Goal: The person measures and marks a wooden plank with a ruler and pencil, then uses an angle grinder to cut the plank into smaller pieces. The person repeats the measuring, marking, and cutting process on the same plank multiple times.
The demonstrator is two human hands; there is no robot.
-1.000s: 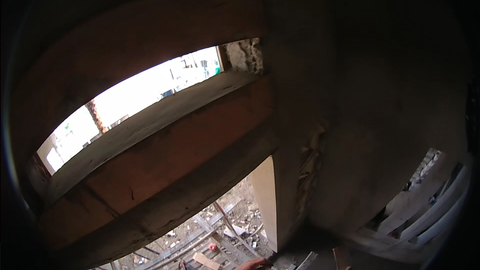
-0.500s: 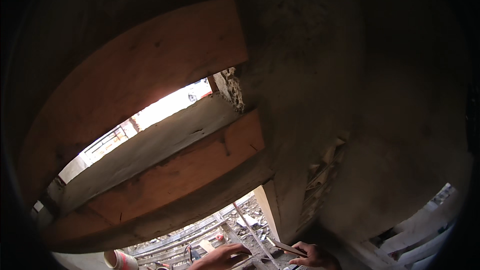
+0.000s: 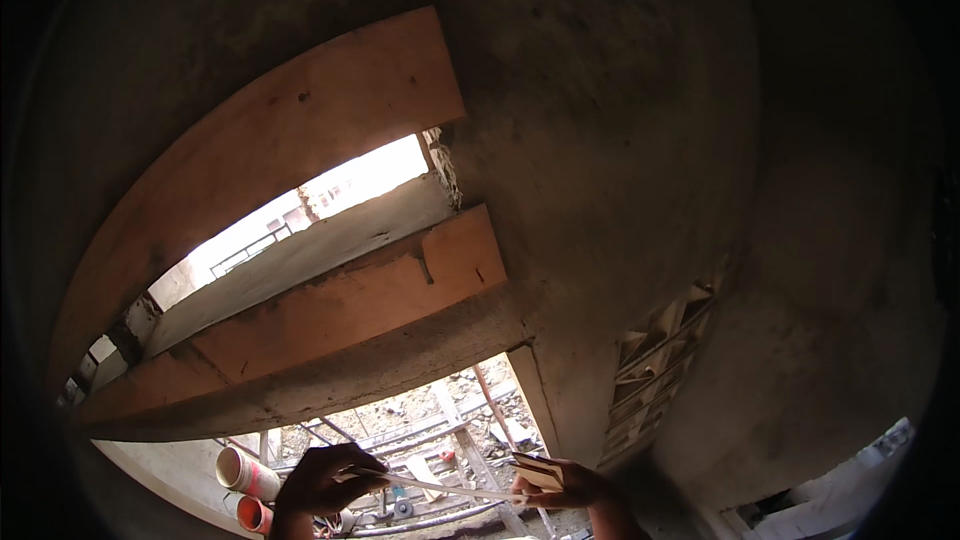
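Observation:
My left hand [image 3: 322,485] is closed at the lower edge, its fingers pinching one end of a thin pale strip [image 3: 450,489]. The strip runs nearly straight across to my right hand [image 3: 575,492]; whether it is a tape or a cord I cannot make out. My right hand is closed around a flat, light-brown piece with a dark edge [image 3: 540,471], which looks like thin board. The strip's other end meets the fingers of that hand just below the piece. Both hands are in front of the bright opening, below the orange boards.
Two orange-brown boards [image 3: 385,280] cross the dark wall [image 3: 600,140], with a bright gap between them. A pale pipe [image 3: 240,471] and an orange pipe [image 3: 254,514] lie lower left. Planks, rods and rubble [image 3: 440,410] cover the ground beyond; a pierced lattice [image 3: 655,365] stands right.
My left hand has moved left and up, away from the right, and the pale strip now spans between them. My right hand has shifted slightly left and up. The view has tilted lower.

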